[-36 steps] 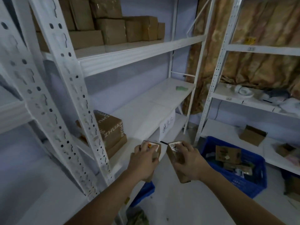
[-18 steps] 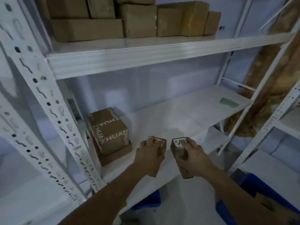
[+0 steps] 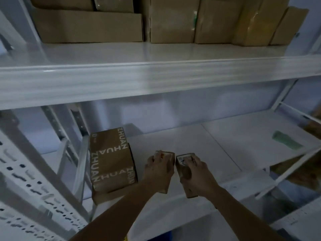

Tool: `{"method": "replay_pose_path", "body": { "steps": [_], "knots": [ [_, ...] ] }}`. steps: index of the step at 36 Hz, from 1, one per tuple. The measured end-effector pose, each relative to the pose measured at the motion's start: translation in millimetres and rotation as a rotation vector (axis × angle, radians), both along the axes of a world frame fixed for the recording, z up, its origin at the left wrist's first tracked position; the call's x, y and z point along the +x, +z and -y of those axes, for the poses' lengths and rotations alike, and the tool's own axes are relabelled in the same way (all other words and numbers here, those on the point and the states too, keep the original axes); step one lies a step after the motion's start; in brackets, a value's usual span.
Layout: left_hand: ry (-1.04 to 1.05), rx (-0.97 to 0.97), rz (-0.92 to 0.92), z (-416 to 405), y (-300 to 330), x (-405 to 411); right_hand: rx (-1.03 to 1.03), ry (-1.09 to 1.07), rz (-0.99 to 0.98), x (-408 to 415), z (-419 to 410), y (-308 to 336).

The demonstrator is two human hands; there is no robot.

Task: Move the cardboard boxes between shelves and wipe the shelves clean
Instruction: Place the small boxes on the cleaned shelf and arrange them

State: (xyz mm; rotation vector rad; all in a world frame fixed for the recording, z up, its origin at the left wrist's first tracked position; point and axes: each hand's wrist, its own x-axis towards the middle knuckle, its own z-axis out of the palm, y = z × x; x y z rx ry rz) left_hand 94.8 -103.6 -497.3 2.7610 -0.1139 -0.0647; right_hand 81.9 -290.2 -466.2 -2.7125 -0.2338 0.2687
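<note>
Left hand (image 3: 159, 168) curled over the left small box (image 3: 165, 156), right hand (image 3: 192, 171) curled over the right small box (image 3: 185, 160); each carton gripped from above, one per hand. Both cartons side by side, touching or nearly so, just right of the printed ZHUAN box (image 3: 111, 160), itself stacked on a flatter carton on the middle shelf (image 3: 225, 136). Not clear whether the two small boxes rest on the board or hang just above it.

Risks, as judged:
- Landing near the front lip of the middle shelf, right of the ZHUAN box; released too far forward, likely to tip off the edge.
- Tall, narrow cartons; toppling possible if set down tilted.
- Sideways drift toward the ZHUAN box liable to nudge that stack.
- Green cloth (image 3: 286, 141) far right of the ZHUAN box, well apart from both hands; wiping not yet possible without freeing a hand.

Upper-shelf boxes (image 3: 173, 20) above, untouched.
</note>
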Motion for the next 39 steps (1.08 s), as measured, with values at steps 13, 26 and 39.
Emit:
{"method": "replay_pose_path", "body": {
  "steps": [13, 26, 39],
  "knots": [
    [0.327, 0.06, -0.049, -2, -29, 63, 0.014, 0.201, -0.013, 102, -20, -31],
    [0.599, -0.064, -0.053, -5, -67, 82, -0.02, 0.379, -0.204, 158, -54, -82],
    [0.488, 0.085, -0.167, -15, -78, 86, 0.127, 0.38, -0.162, 162, -66, -97]
  ]
}}
